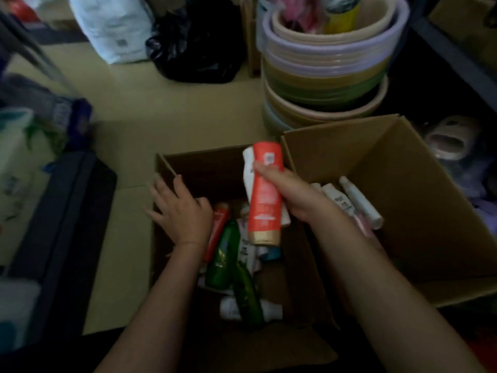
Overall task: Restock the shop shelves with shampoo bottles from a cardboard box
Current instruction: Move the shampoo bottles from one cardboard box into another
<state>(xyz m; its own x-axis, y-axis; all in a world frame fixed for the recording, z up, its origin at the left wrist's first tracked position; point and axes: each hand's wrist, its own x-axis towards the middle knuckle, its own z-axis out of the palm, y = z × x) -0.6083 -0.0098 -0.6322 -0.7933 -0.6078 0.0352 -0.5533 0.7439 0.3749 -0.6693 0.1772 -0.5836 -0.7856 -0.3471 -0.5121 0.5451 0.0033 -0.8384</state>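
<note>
Floor (166, 109) holds two boxes (419, 211), stacked basins (322, 76); right hand (293, 195) grips bottles (265, 189), left hand (180, 211) spread.

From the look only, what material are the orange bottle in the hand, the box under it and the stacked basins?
Orange bottle: likely plastic, smooth with a soft sheen, printed label and a gold cap.
Cardboard box: brown corrugated cardboard, matte, with folded flaps and raw cut edges.
Stacked basins: probably moulded plastic, in pastel colours with smooth rounded rims; blur leaves this uncertain.
</note>
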